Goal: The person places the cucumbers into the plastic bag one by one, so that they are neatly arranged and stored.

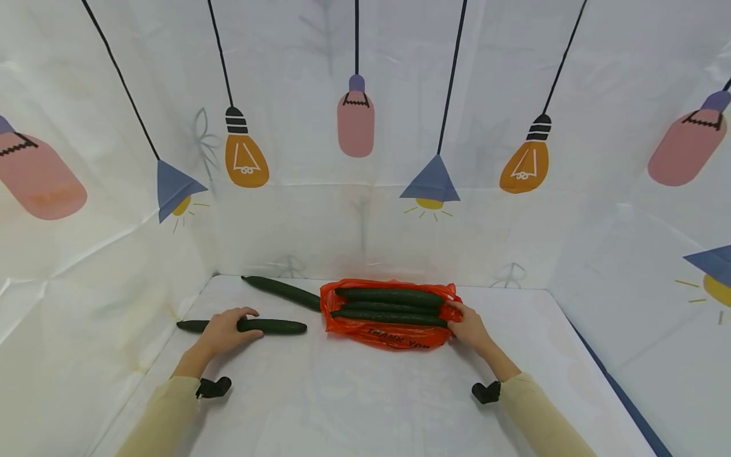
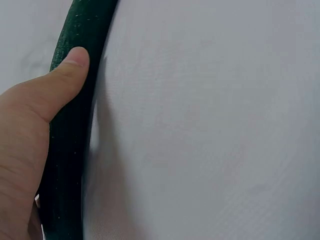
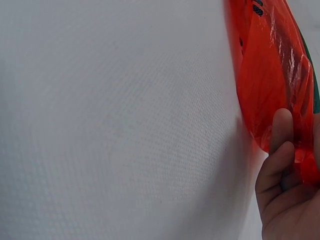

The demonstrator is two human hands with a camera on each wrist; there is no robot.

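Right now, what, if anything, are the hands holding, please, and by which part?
Left hand: a cucumber, near its middle; right hand: the bag, right end.

in the head view 5 cucumbers (image 1: 391,296) can be counted: 3 in the middle of the frame, lying in 1 red bag (image 1: 394,337), and 2 left of centre. 1 left hand (image 1: 224,332) and 1 right hand (image 1: 469,329) appear, with 2 sleeves (image 1: 539,412) at the bottom and 2 black wrist pieces (image 1: 216,388). higher up and at the sides of the frame are 3 pink bulbs (image 1: 356,130), 2 orange bulbs (image 1: 247,162) and 3 blue lampshades (image 1: 433,181).
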